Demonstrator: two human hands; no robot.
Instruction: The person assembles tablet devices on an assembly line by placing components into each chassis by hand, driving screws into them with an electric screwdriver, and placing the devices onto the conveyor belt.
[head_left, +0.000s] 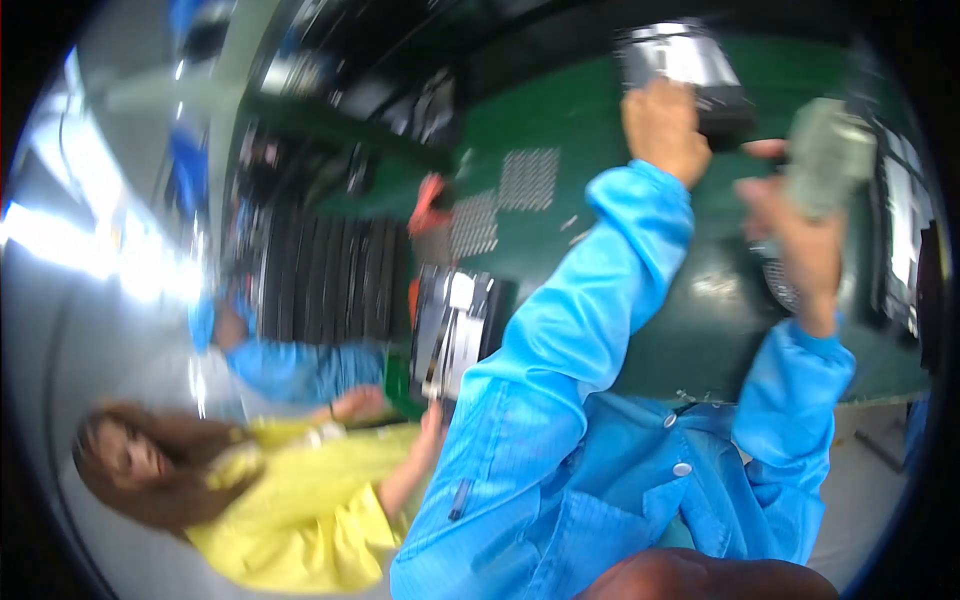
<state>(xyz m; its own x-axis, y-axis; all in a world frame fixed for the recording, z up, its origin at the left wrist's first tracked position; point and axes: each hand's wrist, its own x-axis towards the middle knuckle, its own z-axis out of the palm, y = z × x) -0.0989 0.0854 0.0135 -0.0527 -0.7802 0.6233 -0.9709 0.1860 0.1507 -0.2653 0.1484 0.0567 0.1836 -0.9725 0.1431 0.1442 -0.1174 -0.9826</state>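
My left hand reaches to the far side of the bench. Its fingers are bent and closed over the near side of a flat black-and-silver device. To the right, my right hand is raised over the bench and smeared by motion. A pale grey-green block-shaped object is in its grip, too blurred to name more exactly. Part of a dark perforated piece shows below that hand. Along the right edge lies another black-and-white device.
The green bench carries two grids of small metal parts and an orange-red tool. At left, a person in yellow handles a similar device. Behind are a row of black panels and a blue sleeve.
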